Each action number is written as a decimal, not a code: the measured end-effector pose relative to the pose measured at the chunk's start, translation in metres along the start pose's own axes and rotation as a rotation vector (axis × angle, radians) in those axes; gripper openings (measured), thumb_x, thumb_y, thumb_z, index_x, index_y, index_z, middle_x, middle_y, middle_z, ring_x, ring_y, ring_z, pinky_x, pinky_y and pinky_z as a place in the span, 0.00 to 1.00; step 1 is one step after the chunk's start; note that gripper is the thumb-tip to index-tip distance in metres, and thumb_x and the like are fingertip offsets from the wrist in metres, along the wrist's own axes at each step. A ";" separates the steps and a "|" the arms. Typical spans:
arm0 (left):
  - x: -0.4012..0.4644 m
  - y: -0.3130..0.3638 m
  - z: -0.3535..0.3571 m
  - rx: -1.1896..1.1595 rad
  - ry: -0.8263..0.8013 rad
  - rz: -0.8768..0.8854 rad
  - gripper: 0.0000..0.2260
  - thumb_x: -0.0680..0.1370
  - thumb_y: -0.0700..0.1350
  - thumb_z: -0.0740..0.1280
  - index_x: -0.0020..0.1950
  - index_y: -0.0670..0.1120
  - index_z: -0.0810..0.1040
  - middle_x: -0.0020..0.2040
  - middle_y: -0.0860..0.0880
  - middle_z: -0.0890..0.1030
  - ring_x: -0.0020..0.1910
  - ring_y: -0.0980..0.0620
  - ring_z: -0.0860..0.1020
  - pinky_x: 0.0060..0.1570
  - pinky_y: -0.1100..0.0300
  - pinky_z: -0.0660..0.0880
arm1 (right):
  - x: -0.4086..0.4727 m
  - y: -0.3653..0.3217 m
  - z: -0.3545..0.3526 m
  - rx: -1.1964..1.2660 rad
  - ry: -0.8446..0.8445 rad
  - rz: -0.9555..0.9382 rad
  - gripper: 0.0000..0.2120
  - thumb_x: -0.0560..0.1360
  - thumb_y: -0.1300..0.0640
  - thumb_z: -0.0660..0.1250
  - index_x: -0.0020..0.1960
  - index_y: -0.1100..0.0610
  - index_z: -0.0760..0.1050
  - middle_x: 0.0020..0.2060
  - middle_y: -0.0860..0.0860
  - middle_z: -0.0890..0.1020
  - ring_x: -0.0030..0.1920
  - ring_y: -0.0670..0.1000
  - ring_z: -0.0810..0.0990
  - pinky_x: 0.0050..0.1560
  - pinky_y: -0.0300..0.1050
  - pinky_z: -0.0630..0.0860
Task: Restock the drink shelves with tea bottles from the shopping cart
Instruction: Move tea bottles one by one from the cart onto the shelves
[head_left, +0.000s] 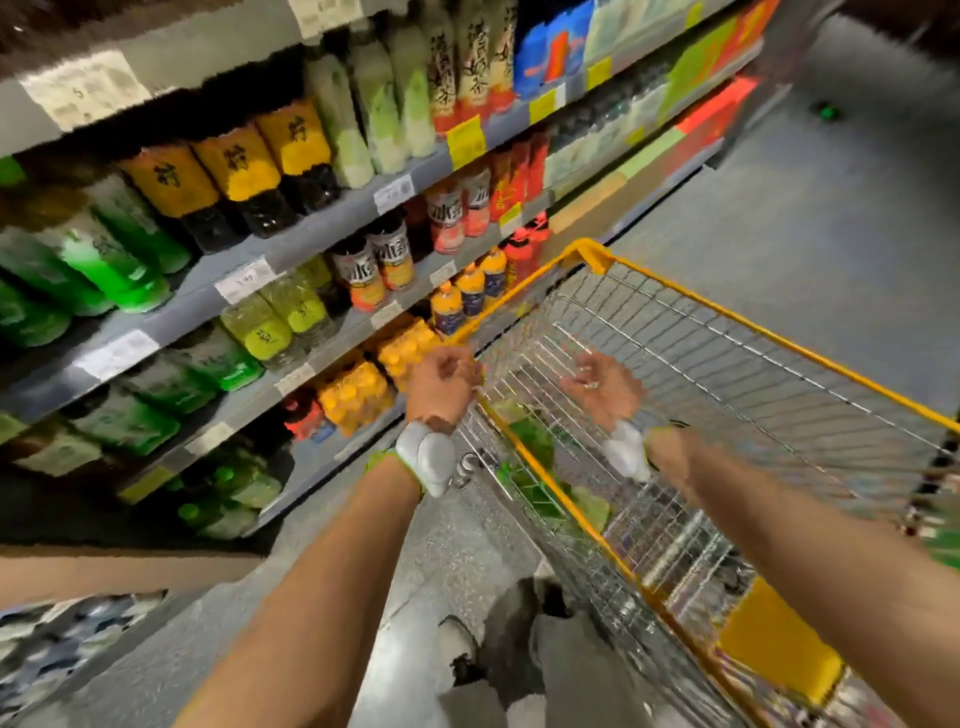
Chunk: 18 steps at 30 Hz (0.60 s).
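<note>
I've got the yellow-rimmed wire shopping cart open on top, free to reach into. Its left rim sits just beside the grey drink shelves, whose tiers are packed tight with bottles; only bare grey floor lies open to the right.

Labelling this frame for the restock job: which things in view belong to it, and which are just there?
Job:
- shopping cart, wire with yellow rim
- green bottles low in the cart, blurred
- drink shelves
- left hand at the cart rim, grip unclear
- right hand over the basket, holding nothing clear

Just there:
- orange bottles
- price tags
- floor
</note>
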<state>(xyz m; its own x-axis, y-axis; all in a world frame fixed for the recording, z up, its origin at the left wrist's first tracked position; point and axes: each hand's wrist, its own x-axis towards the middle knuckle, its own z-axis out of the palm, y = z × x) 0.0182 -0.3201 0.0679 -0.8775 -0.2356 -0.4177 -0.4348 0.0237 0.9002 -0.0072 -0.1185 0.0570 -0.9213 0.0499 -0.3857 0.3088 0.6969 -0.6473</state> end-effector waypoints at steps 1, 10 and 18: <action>0.005 -0.002 0.018 0.002 -0.010 -0.007 0.06 0.80 0.34 0.59 0.53 0.39 0.74 0.48 0.39 0.80 0.43 0.45 0.79 0.48 0.49 0.77 | 0.001 0.015 -0.006 0.013 0.007 0.035 0.22 0.75 0.55 0.67 0.67 0.60 0.70 0.52 0.52 0.75 0.51 0.46 0.69 0.49 0.31 0.68; 0.075 -0.057 0.114 0.292 -0.162 -0.215 0.09 0.70 0.43 0.64 0.49 0.47 0.78 0.44 0.43 0.78 0.45 0.47 0.76 0.53 0.47 0.77 | 0.040 0.126 0.000 -0.080 -0.219 0.264 0.08 0.78 0.55 0.63 0.40 0.51 0.71 0.37 0.50 0.75 0.36 0.48 0.73 0.35 0.36 0.68; 0.132 -0.093 0.152 0.804 -0.114 -0.349 0.09 0.77 0.37 0.64 0.54 0.45 0.81 0.51 0.51 0.84 0.63 0.43 0.76 0.56 0.63 0.74 | 0.069 0.195 0.077 0.081 -0.455 0.367 0.17 0.77 0.54 0.65 0.63 0.61 0.73 0.50 0.56 0.80 0.39 0.51 0.75 0.32 0.37 0.71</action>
<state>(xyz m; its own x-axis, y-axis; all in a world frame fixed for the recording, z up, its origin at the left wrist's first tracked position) -0.0879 -0.2060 -0.0899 -0.6641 -0.2599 -0.7010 -0.6549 0.6545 0.3778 0.0082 -0.0341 -0.1465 -0.5622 -0.0470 -0.8256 0.6217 0.6343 -0.4595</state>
